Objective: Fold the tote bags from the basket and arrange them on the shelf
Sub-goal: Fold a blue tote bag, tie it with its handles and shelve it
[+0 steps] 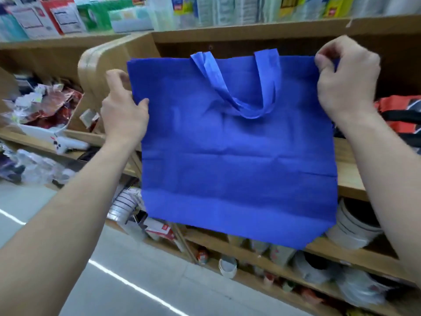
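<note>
A blue tote bag (237, 156) is held spread flat at the centre of the frame, in front of a wooden shelf (348, 176). Its left edge is gripped by the left hand (124, 115), and its upper right corner is pinched by the right hand (346, 80). The handle (239, 87) is draped down the front. No writing can be read on the bag.

Bright, even light with soft shadows. 2 white glare streaks cross the glossy floor (148, 258) near left. Wide-angle distortion bends the shelf (250, 33) edges. Goods (41, 103) far left are blurred; the blue bag (237, 156) is sharpest.
</note>
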Demonstrator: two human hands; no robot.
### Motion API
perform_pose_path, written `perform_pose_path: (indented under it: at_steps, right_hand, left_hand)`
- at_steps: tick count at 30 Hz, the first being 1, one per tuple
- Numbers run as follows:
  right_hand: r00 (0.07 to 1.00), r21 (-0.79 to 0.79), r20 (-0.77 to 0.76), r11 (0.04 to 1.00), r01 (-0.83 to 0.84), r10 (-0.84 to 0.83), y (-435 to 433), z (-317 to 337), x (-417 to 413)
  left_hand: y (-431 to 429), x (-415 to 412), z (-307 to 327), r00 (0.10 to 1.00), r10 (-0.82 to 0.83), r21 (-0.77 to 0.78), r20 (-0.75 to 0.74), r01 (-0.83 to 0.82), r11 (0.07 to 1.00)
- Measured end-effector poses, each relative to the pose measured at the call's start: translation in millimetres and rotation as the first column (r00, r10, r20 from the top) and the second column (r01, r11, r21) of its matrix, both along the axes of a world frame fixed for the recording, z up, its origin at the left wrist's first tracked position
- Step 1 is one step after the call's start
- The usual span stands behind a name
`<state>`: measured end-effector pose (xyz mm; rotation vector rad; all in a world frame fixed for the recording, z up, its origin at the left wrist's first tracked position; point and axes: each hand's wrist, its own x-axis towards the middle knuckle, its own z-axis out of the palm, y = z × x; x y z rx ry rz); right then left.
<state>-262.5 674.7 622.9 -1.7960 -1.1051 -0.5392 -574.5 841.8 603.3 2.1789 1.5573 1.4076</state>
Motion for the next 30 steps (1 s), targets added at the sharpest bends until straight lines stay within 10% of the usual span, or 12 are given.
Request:
perform_pose_path:
  at_steps: [5,9,12,18,21,23,27,30]
  right_hand:
    - [0.989,0.135,0.015,0.981,0.14,-0.144,22,2,5]
    - [0.971,0.27,0.052,0.939,0.212,-0.235,33,-6,3]
    - [0.977,0.263,0.065,0.948,0.182,-0.205,39,-7,-4]
    - [0.989,-0.277,-0.115,0.953,-0.125,0.096,-2,1,-46]
    - [0.857,-0.586,-0.446,0.639,-0.498,0.258,-44,-8,-69]
    - [0.883,-0.716,-0.417,0.521,-0.465,0.215,-58,-30,-71]
    - [0.872,-0.509,-0.476,0.772,-0.38,0.115,-68,-59,-66]
    - [0.819,-0.416,-0.557,0.807,-0.418,0.137,-79,-64,-59]
  left_hand:
    - [34,2,-2,0.888,-0.459,0.153,-0.032,0.458,0.876]
    - [21,-16,-25,0.456,-0.811,-0.281,-0.366,0.777,0.564]
    - [21,-26,-50,0.228,-0.737,-0.49,-0.636,0.618,0.615]
    - [29,-16,-46,0.262,-0.668,-0.402,-0.697,0.629,0.666]
    - [24,-12,-33,0.26,-0.676,-0.393,-0.689,0.649,0.651]
    - [22,-9,-22,0.222,-0.684,-0.421,-0.695,0.646,0.636]
    - [26,-14,-2,0.155,-0.742,-0.542,-0.653,0.589,0.6]
    - [46,-26,4,0.344,-0.888,-0.7,-0.307,0.551,0.455]
